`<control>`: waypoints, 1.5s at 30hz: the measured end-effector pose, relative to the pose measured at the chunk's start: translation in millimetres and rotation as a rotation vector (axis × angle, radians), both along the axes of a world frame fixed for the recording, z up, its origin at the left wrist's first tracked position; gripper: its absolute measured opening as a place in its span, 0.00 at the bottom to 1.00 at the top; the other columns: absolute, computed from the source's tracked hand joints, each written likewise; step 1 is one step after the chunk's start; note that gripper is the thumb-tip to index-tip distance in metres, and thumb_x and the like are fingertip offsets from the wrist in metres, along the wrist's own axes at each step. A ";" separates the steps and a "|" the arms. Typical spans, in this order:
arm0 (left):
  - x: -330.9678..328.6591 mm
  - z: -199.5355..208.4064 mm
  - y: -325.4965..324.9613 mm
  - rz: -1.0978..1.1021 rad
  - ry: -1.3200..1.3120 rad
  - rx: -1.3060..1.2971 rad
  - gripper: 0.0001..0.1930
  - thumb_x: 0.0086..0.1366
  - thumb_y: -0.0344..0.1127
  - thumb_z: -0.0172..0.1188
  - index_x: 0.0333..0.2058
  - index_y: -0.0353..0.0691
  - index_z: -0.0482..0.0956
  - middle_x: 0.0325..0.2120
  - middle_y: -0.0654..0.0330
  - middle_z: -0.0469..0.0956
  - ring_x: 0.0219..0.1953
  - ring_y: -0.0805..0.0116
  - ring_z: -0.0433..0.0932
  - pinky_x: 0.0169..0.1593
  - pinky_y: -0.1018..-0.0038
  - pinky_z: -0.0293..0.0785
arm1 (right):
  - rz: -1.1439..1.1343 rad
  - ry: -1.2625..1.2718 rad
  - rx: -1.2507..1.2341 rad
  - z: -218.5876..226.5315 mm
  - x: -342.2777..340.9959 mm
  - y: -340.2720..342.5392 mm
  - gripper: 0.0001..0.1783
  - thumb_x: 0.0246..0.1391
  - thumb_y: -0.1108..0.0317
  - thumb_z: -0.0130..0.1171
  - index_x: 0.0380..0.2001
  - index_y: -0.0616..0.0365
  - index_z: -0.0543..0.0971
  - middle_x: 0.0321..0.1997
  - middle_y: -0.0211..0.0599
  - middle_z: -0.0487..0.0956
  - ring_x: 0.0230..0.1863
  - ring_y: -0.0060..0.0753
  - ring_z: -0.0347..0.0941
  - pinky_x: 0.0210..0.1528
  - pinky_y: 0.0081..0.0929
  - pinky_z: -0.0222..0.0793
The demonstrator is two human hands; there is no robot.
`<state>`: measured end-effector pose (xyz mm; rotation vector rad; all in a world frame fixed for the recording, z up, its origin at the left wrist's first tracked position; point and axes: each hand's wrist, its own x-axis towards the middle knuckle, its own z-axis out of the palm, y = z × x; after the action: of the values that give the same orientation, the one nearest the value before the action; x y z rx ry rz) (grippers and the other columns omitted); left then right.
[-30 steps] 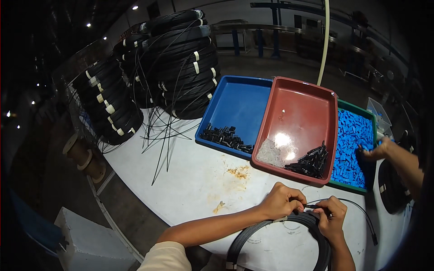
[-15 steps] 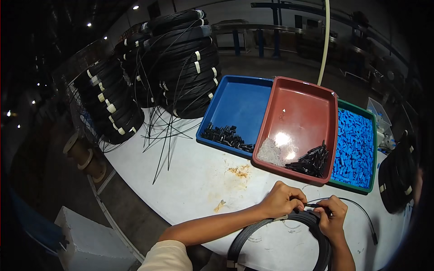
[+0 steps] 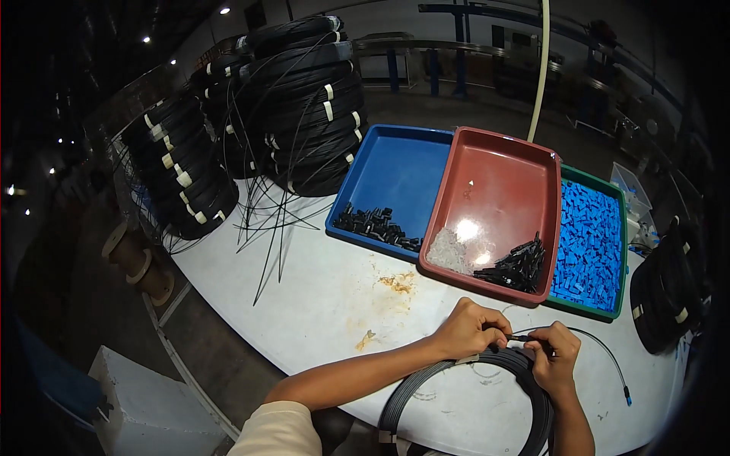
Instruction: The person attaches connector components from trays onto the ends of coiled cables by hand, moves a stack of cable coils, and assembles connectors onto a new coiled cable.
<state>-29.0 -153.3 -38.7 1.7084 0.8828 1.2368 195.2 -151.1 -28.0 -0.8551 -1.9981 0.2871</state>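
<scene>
My left hand (image 3: pixel 473 331) is closed, thumb and fingers pinching one end of a slim black connector (image 3: pixel 519 337). The other end of this connector sits in the pinch of my right hand (image 3: pixel 557 354). Below both hands a coil of black cable (image 3: pixel 395 403) lies on the white table, bound with pale tape. From behind my right hand a thin black cable (image 3: pixel 601 343) arcs to the right and down. It ends in a dark plug with a blue tip (image 3: pixel 628 396). My fingers partly cover the connector.
Beyond my hands stand a blue tray (image 3: pixel 399 163) with black pieces, a red tray (image 3: pixel 502 182) with clear and black pieces, and a green tray (image 3: pixel 621 292) of blue pieces. Tall stacks of cable coils (image 3: pixel 304 114) rise at the back left; more coils (image 3: pixel 663 292) stand at right.
The hands have drawn slightly apart, so more of the connector shows between them. The dangling plug has turned and its blue tip now shows. The whole view has shifted slightly.
</scene>
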 end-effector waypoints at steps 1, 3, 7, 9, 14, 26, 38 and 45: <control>1.2 0.2 -1.1 -0.006 0.010 0.017 0.08 0.55 0.17 0.60 0.32 0.29 0.86 0.23 0.53 0.86 0.27 0.71 0.86 0.34 0.78 0.81 | -0.023 -0.002 0.000 0.2 1.9 -2.3 0.09 0.39 0.83 0.69 0.25 0.62 0.80 0.20 0.38 0.73 0.19 0.35 0.70 0.22 0.29 0.61; 2.0 -0.3 -2.8 -0.019 0.018 0.032 0.08 0.56 0.17 0.60 0.32 0.29 0.86 0.23 0.53 0.86 0.27 0.72 0.86 0.34 0.78 0.81 | -0.003 -0.006 0.007 1.5 0.4 -2.6 0.08 0.40 0.83 0.69 0.25 0.62 0.80 0.20 0.38 0.73 0.19 0.36 0.70 0.22 0.29 0.62; 4.5 1.1 -1.5 0.001 0.010 -0.018 0.07 0.57 0.18 0.61 0.34 0.28 0.86 0.25 0.54 0.86 0.28 0.73 0.86 0.34 0.79 0.80 | 0.016 0.026 -0.013 -0.9 5.1 -0.6 0.06 0.42 0.81 0.69 0.26 0.62 0.81 0.20 0.39 0.74 0.19 0.37 0.70 0.22 0.29 0.62; 5.2 -4.9 0.5 -0.023 -0.066 -0.078 0.06 0.58 0.19 0.64 0.35 0.29 0.86 0.25 0.55 0.86 0.28 0.74 0.84 0.35 0.79 0.80 | 0.032 0.021 0.009 1.6 5.9 -1.5 0.07 0.43 0.80 0.69 0.27 0.62 0.81 0.21 0.40 0.75 0.19 0.39 0.71 0.23 0.32 0.64; 0.9 -2.2 -0.5 0.014 -0.068 -0.130 0.06 0.58 0.19 0.67 0.36 0.28 0.86 0.29 0.54 0.86 0.30 0.73 0.84 0.38 0.78 0.80 | 0.060 0.076 -0.064 0.6 4.3 5.1 0.04 0.48 0.77 0.67 0.29 0.63 0.82 0.22 0.39 0.76 0.21 0.39 0.73 0.25 0.32 0.66; -0.3 14.9 19.6 0.095 0.054 0.148 0.12 0.60 0.28 0.69 0.42 0.31 0.85 0.38 0.53 0.86 0.39 0.68 0.85 0.46 0.73 0.80 | 0.122 0.098 -0.193 -12.1 7.4 9.9 0.06 0.52 0.71 0.67 0.32 0.62 0.82 0.28 0.44 0.80 0.28 0.44 0.78 0.32 0.36 0.72; 110.0 65.0 124.6 -0.192 0.614 0.547 0.10 0.60 0.28 0.66 0.41 0.39 0.87 0.34 0.54 0.87 0.34 0.58 0.86 0.39 0.68 0.80 | 0.132 0.087 -0.310 -19.2 7.7 12.0 0.07 0.54 0.69 0.66 0.32 0.62 0.82 0.30 0.42 0.81 0.31 0.46 0.77 0.37 0.38 0.72; 161.4 32.7 180.1 -0.105 0.933 0.853 0.13 0.53 0.25 0.65 0.38 0.41 0.87 0.34 0.56 0.85 0.37 0.52 0.83 0.42 0.59 0.79 | 0.160 0.094 -0.388 -16.1 7.4 11.2 0.08 0.57 0.67 0.63 0.31 0.62 0.79 0.32 0.45 0.80 0.36 0.54 0.78 0.41 0.45 0.72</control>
<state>132.4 26.8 -6.1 3.0985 0.7684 0.7214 202.6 -139.8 -44.1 -0.9001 -1.9553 0.8116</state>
